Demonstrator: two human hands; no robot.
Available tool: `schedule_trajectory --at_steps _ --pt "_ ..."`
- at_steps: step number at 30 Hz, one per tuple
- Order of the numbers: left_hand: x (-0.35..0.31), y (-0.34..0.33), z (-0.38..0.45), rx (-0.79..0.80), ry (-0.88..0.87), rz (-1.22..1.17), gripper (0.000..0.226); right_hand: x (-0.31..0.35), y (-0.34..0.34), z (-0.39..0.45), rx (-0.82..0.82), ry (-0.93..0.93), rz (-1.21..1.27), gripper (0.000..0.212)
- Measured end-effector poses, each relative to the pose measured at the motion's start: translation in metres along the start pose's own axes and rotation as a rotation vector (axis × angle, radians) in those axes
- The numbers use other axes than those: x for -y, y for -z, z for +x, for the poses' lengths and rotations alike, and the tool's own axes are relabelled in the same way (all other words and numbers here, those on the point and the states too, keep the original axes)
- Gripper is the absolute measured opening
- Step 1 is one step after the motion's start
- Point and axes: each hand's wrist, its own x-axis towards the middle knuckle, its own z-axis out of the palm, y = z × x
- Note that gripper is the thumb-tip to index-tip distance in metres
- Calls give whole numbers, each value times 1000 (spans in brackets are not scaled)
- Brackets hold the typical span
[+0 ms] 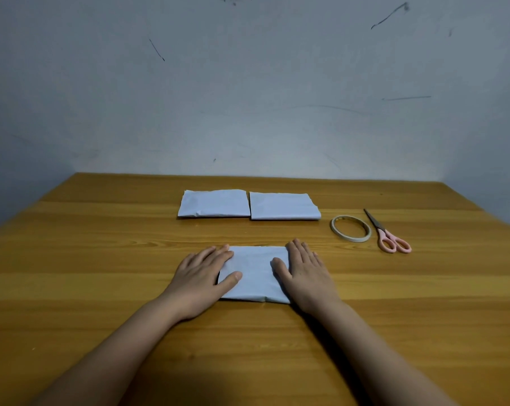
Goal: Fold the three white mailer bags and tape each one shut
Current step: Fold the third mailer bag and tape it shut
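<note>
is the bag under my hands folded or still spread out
Folded. The near bag is a compact rectangle like the two behind it, with both hands pressing flat on its ends.

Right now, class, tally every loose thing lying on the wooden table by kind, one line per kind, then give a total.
Folded white plastic mailer bags: 3 (near one under the hands, far left, far right)
Pale ring-shaped roll of tape: 1
Pink-handled metal scissors: 1
Total: 5
</note>
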Motion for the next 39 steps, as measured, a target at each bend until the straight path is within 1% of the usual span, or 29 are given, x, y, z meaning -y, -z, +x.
schedule_trajectory --at_steps 3,5,7,11,15,17,19,20,22,24,27,30,32,35,37,39 --pt "0 2 0 54 -10 69 118 -2 8 0 35 39 24 75" --pt "1 3 1 68 -14 89 129 -2 13 -4 75 111 2 86" --pt "1 5 3 80 -19 88 130 -4 17 -7 120 176 -31 96" --pt "1 9 0 110 -22 74 127 -11 18 -8 149 227 -133 103" --pt "5 14 0 166 -32 32 130 -16 24 -9 199 227 -88 107" --pt "5 18 1 189 -16 -61 131 -17 32 -6 224 199 -11 102" --pt "1 23 4 169 20 -266 124 -15 40 1 202 158 103 85" --pt "-2 24 6 141 33 -377 112 -14 43 6 179 144 141 76" --pt "-8 24 10 80 68 -525 78 -9 47 20 140 114 119 61" --pt "-14 25 16 23 128 -616 58 -3 50 34 137 88 53 49" --pt "-19 33 24 -69 275 -800 41 4 53 53 166 52 12 38" --pt "-18 41 33 -96 360 -941 24 9 55 68 234 -4 30 34" --pt "-16 42 39 -125 381 -985 23 8 54 75 272 -40 76 35" --pt "-13 40 46 -168 416 -987 30 4 51 80 303 -72 152 36" --pt "-13 38 47 -173 424 -978 37 3 51 80 321 -76 169 37" --pt "-13 38 48 -165 430 -975 49 4 53 78 351 -71 178 35"
